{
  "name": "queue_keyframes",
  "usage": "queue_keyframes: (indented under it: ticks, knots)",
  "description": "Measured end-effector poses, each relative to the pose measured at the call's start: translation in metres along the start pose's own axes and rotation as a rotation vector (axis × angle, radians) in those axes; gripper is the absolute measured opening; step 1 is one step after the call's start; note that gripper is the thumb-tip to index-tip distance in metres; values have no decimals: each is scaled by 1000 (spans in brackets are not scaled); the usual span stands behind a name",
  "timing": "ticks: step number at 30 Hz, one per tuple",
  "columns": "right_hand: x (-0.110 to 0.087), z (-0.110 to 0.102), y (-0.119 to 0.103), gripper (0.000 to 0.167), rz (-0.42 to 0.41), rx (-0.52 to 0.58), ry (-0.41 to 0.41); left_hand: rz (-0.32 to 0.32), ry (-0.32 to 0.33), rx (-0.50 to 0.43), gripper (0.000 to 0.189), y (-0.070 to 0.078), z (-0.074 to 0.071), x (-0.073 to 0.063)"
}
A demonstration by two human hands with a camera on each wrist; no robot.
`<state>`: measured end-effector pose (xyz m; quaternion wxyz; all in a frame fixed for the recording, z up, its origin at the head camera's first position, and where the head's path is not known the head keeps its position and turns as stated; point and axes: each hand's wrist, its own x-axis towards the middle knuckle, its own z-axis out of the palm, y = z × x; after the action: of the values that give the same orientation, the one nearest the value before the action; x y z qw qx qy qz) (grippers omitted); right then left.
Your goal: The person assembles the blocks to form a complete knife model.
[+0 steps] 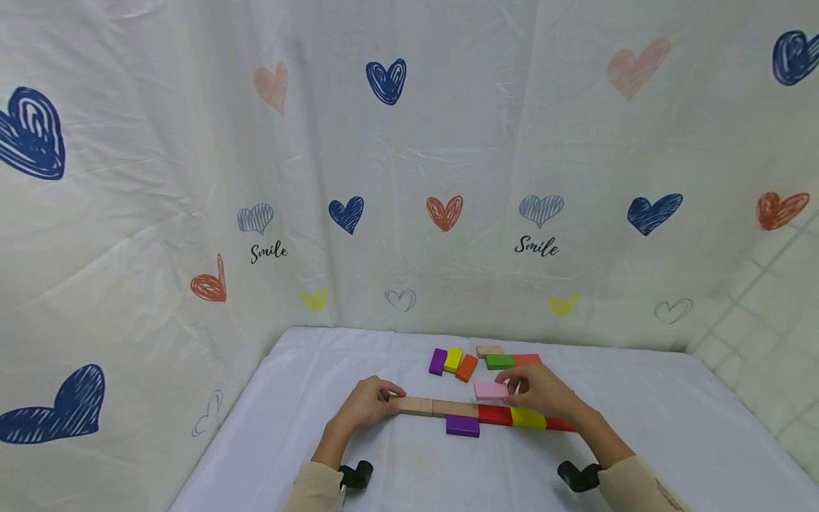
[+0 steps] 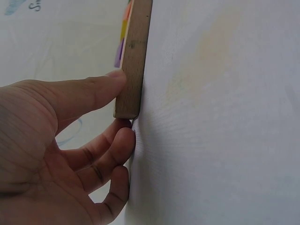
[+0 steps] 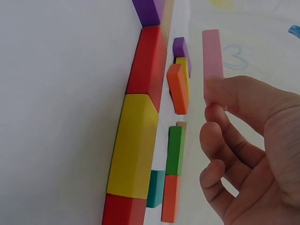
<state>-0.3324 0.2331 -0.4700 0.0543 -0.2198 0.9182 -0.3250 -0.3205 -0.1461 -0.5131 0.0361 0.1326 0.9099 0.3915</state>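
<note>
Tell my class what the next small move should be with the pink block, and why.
Probably lower the pink block toward the row of blocks. The right hand pinches it by one end, seemingly raised off the table, while the left hand holds the wooden block at the row's left end, which may help keep the row steady.

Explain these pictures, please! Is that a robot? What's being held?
No robot here: someone works with their bare left hand and right hand. The wide picture comes from a head camera, the others from a camera on each wrist. On the white cloth stretches a row of blocks, with an orange block and others behind it. The right fingers pinch a pink block, held up off the cloth. The left fingers hold a plain wooden block at the row's left end.
</note>
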Motion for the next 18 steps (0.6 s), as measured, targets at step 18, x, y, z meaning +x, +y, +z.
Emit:
queue_keyframes:
  ticks: [18]
  knots:
    - [-41,14,9,30,16,-20,-31,-1,-4,-6,20,1,0,0]
